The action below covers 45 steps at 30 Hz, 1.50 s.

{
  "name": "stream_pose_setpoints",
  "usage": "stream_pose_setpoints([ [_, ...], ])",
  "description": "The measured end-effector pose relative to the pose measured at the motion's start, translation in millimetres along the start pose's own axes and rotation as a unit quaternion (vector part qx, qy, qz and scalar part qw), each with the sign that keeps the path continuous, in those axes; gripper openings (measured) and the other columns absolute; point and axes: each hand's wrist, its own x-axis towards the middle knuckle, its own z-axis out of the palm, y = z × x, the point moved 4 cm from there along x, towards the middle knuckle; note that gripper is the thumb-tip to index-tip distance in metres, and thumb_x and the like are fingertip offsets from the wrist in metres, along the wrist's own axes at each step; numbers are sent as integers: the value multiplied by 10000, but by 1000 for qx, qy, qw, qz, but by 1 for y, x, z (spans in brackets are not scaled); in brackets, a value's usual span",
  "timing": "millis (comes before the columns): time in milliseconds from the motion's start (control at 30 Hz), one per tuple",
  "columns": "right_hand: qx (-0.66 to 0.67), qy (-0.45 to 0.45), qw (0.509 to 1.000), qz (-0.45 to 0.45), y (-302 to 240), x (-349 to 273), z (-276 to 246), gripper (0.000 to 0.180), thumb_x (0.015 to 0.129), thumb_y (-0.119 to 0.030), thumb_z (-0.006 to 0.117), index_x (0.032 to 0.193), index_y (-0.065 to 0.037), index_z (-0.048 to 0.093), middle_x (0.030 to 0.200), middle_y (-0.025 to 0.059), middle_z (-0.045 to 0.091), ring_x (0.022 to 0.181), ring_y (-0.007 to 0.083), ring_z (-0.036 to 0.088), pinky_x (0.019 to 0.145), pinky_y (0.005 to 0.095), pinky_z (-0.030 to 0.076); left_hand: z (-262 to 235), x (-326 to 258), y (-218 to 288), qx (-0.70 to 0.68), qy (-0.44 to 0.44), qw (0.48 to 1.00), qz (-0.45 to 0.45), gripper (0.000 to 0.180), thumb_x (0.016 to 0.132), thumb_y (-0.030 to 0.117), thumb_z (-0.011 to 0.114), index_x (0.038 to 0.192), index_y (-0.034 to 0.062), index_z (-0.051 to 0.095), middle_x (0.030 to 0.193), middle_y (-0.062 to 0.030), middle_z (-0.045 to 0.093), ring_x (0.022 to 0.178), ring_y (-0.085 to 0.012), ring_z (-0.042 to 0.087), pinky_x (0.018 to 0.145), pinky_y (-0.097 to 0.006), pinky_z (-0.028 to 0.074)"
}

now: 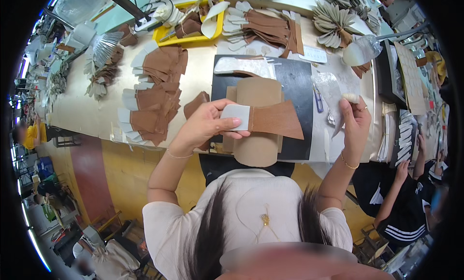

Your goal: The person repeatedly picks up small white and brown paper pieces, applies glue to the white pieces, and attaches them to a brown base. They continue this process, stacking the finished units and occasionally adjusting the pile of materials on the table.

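Observation:
My left hand [212, 120] pinches the pale grey end of a leather piece [278, 119], thumb on top. Its brown part flares to the right across a tan rounded block [258, 152]. My right hand [356, 119] is raised to the right of the block, fingers curled and thumb against the wrapped index finger; whether something small is between them is hidden. Beside that hand lies a thin whitish sheet [328, 86]. A blue-handled tool [318, 100] rests left of the sheet. Another brown leather piece [195, 103] lies behind my left wrist.
Fanned brown leather pieces [154, 108] with pale ends lie on the left. A yellow tray [188, 40] with tools and leather stands at the back. The block sits on a black mat [297, 81]. A bottle-like translucent container [362, 50] is at the back right; a co-worker [403, 202] is at right.

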Motion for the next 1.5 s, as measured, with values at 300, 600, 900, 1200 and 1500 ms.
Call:
stream_pose_setpoints([
  [300,-34,-284,952,107,-15,-10,92,134,826,-139,711,871,-16,685,733,-8,657,638,32,542,575,204,445,-20,2,-39,-116,15,992,-40,606,992,470,334,1112,-97,510,957,-217,647,751,-298,698,607,-309,606],
  [600,-190,-387,901,45,-29,1,138,300,795,-255,712,797,38,645,653,176,624,532,206,584,545,292,458,-19,1,-37,-109,0,994,-30,692,951,554,380,1126,-101,519,967,-189,649,756,-257,703,615,-278,598],
  [900,-235,-388,890,34,-34,5,143,314,788,-259,694,771,48,629,673,199,628,571,293,620,561,330,472,-20,2,-39,-135,-9,990,-37,554,960,439,477,1106,-93,533,974,-183,651,764,-251,703,626,-260,597],
  [1200,-245,-382,891,21,-34,4,146,320,778,-262,692,751,48,619,663,205,611,578,330,600,559,338,464,-18,-2,-37,-81,15,995,-54,299,866,118,673,1065,-70,554,939,-146,666,789,-185,699,640,-204,585],
  [1500,-197,-371,905,60,-23,8,108,479,705,-204,815,1081,-37,571,694,19,594,624,76,531,577,236,427,-24,1,-42,-49,39,996,-61,248,859,124,683,1008,-51,589,935,-136,670,779,-186,699,638,-206,583],
])
